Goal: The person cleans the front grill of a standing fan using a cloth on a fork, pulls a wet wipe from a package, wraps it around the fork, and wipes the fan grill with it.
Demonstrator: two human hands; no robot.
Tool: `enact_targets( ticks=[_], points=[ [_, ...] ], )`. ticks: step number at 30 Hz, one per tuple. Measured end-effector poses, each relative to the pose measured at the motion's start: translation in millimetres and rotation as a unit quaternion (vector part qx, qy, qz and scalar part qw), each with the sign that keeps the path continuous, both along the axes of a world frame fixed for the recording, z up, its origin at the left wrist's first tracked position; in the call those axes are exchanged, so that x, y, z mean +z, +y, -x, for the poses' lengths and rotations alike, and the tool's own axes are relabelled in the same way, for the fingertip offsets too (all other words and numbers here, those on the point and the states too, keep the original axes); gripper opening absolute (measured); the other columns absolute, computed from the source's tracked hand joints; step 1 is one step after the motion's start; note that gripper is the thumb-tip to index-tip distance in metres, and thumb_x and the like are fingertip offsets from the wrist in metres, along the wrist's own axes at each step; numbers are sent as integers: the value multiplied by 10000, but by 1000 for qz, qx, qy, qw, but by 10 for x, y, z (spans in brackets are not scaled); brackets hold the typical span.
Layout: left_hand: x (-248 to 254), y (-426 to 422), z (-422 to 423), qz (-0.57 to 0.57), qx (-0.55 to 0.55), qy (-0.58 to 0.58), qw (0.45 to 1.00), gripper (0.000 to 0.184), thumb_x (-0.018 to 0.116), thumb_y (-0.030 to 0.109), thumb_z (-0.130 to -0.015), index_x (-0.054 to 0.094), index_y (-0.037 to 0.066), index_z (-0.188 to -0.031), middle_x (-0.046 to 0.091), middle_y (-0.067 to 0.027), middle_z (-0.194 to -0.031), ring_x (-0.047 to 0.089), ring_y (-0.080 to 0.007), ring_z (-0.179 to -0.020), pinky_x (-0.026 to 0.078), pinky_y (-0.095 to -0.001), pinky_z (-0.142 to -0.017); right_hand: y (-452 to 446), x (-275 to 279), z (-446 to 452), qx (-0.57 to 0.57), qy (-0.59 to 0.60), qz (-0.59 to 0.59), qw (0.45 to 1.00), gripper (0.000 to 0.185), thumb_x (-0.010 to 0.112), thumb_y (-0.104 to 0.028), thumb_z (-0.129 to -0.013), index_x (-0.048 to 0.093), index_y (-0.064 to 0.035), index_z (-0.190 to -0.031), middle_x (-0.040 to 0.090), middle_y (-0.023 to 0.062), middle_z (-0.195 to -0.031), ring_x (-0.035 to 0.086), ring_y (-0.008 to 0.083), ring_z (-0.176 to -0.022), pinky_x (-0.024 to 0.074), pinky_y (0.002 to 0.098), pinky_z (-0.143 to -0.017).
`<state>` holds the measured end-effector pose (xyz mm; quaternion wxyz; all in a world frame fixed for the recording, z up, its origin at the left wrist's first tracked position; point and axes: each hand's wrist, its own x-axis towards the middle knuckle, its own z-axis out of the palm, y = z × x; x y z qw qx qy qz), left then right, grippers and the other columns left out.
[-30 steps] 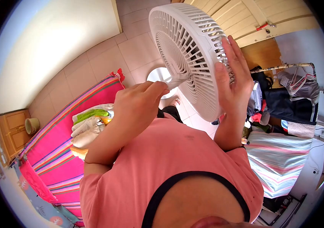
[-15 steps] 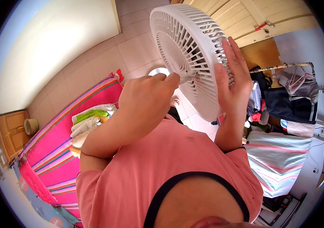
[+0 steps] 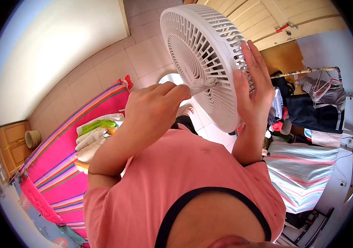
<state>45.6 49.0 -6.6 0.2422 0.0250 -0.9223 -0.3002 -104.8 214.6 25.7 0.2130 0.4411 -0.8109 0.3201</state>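
Note:
A white fan (image 3: 184,53) with a round slotted grille stands tilted in front of me. My right hand (image 3: 257,89) grips its outer rim, thumb on the edge of the grille and fingers along the back side. My left hand (image 3: 156,103) is closed in a pinch at the lower front of the grille. From its fingertips a pale, thin piece of cloth or tissue (image 3: 203,86) stretches to the grille slots; its exact kind is unclear. Below the fan head, part of a round white base (image 3: 170,77) shows near the floor, half covered by my left hand.
To the left lies a bright pink striped bedcover (image 3: 89,111) with folded clothes (image 3: 100,132) on it. On the right are a clothes rack (image 3: 304,73) with hanging garments and a striped cloth (image 3: 296,173). A wooden door (image 3: 276,20) stands behind the fan.
My left hand has drawn slightly left, away from the grille, and more of the pale material shows between them. My right hand keeps its place on the rim.

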Motion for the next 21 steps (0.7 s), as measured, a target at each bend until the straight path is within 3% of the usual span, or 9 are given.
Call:
enact_targets(
  ticks=[10, 21],
  points=[
    [19, -3, -10, 14, -26, 11, 1000, 203, 706, 26, -678, 651, 74, -867, 633, -40, -727, 608, -199, -585, 446, -311, -488, 11, 6, 1, -4, 6, -10, 1000, 427, 672, -195, -807, 621, -85, -1216, 591, 199, -1226, 640, 347, -997, 530, 368, -783],
    [61, -7, 21, 26, -41, -23, 999, 211, 671, 1, -682, 636, 84, -873, 622, -32, -728, 608, -209, -606, 454, -326, -522, 10, 1, 19, 6, 1, 2, 1000, 436, 675, -203, -804, 618, -84, -1220, 590, 192, -1231, 641, 342, -998, 530, 365, -783]
  ],
)
